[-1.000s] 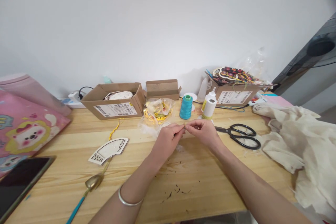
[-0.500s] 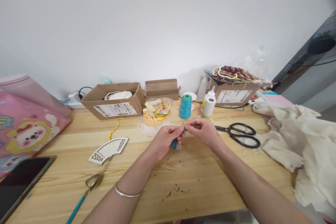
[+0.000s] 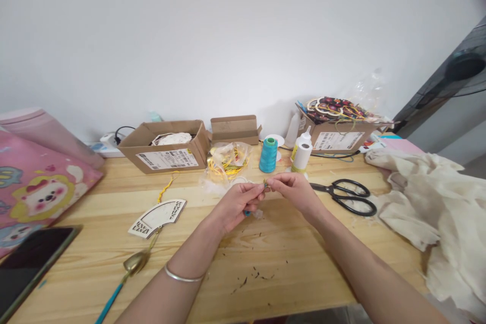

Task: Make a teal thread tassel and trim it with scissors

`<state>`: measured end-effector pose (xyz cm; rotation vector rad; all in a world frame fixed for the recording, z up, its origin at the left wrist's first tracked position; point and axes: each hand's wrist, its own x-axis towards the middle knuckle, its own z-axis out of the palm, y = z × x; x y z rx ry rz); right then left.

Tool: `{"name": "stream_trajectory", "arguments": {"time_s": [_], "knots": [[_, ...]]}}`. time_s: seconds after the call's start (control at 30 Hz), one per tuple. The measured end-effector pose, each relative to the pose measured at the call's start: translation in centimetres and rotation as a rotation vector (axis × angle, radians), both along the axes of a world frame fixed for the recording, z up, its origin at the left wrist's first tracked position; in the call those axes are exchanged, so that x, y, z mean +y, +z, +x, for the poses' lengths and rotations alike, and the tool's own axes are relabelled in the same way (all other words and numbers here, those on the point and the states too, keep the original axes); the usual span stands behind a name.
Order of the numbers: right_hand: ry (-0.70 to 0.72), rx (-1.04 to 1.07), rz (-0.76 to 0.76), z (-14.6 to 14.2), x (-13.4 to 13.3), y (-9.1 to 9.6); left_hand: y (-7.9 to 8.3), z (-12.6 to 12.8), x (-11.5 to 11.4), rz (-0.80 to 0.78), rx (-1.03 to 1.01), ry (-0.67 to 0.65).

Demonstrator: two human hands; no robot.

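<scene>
My left hand (image 3: 238, 205) is closed, with a bit of teal thread (image 3: 247, 213) showing below its curled fingers. Between the two sets of fingertips is a small thin cord loop (image 3: 268, 188), yellowish-green at its top. My right hand (image 3: 291, 190) meets the left one over the table, thumb and forefinger pinched at that loop. Details of the loop are too small to make out. Just behind the hands stands a cone of teal thread (image 3: 268, 156). Black-handled scissors (image 3: 347, 195) lie to the right of my right hand.
On the left lie a fan-shaped wooden piece (image 3: 157, 217), a gold spoon-shaped tassel cap (image 3: 134, 263) and a phone (image 3: 34, 263). Cardboard boxes (image 3: 167, 157) (image 3: 337, 139), a bag of yellow cords (image 3: 228, 162) and glue bottles (image 3: 302, 154) line the wall. Cream cloth (image 3: 448, 223) fills the right.
The small cord loop now shows between my fingertips. My left hand has turned slightly, and less teal thread hangs visible beneath it. My right hand stays pinched close by.
</scene>
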<state>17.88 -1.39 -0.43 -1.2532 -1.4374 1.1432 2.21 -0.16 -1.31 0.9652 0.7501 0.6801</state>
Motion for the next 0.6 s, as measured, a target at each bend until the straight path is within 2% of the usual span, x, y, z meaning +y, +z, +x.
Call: {"name": "stream_trajectory", "arguments": {"time_s": [0.17,0.33,0.6], "knots": [[-0.038,-0.039,-0.003,0.14,-0.01,0.18,-0.07,0.03,-0.01,0.041,0.004,0.012],[0.026,0.04,-0.029,0.17,0.05,-0.08,0.14,-0.07,0.0,0.051,0.011,0.004],[-0.011,0.098,-0.058,0.13,0.15,-0.36,0.21,-0.22,0.12,0.035,-0.005,-0.03]]}}
